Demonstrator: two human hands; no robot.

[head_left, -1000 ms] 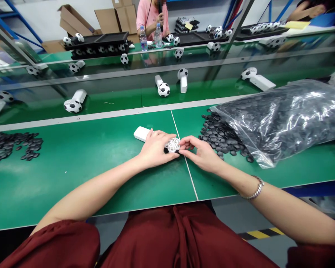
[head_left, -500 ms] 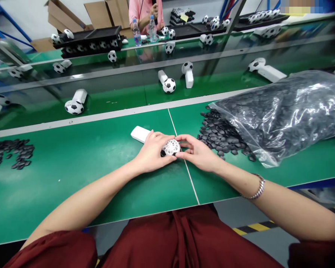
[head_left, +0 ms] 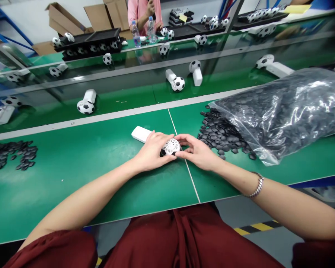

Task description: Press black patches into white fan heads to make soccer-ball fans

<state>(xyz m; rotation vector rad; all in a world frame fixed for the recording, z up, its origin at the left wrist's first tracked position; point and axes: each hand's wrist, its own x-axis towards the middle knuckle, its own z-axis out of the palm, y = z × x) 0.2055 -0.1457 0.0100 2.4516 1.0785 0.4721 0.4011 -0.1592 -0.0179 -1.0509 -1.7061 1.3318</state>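
Note:
A white hand-held fan with a ball-shaped cage head point(head_left: 171, 146) lies on the green table point(head_left: 86, 163); its white handle point(head_left: 141, 134) sticks out to the upper left. My left hand point(head_left: 153, 150) is wrapped over the fan's neck and head. My right hand point(head_left: 198, 152) pinches the right side of the head with curled fingers. A pile of small black hexagonal pieces point(head_left: 219, 132) lies just right of my right hand.
A clear plastic bag point(head_left: 284, 111) full of black pieces spills onto the table at right. More black pieces point(head_left: 8, 156) lie at far left. Finished football-patterned fans point(head_left: 86, 103) ride the conveyor behind. A person in pink point(head_left: 142, 15) stands at the far bench.
My hands and the fan have stayed in place. The fans on the conveyor behind have shifted to the right.

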